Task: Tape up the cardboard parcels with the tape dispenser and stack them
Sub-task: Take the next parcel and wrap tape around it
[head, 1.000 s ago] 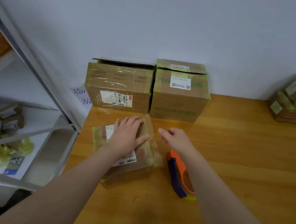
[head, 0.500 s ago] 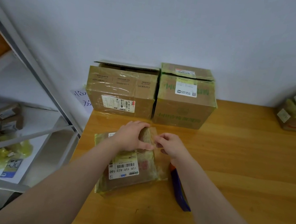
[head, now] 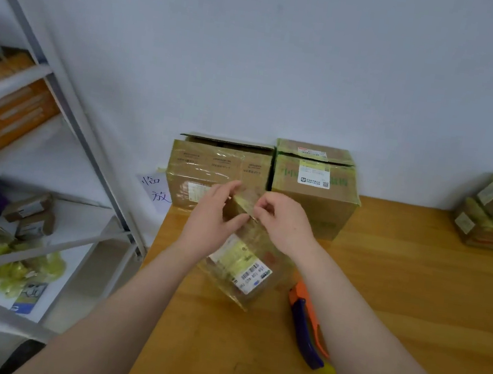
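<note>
Head view: parcel (head: 244,268) tilted, far end gripped by left hand (head: 213,214), pinched by right hand (head: 284,223); tape dispenser (head: 305,326) beside right forearm.

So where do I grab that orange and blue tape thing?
Take the tape dispenser by its blue handle, coming down from above. It lies flat on the table with that long handle pointing toward you, clear of the parcel.

Brown parcel (head: 241,264), orange-and-blue tape dispenser (head: 307,320), honey-coloured table (head: 396,300).
</note>
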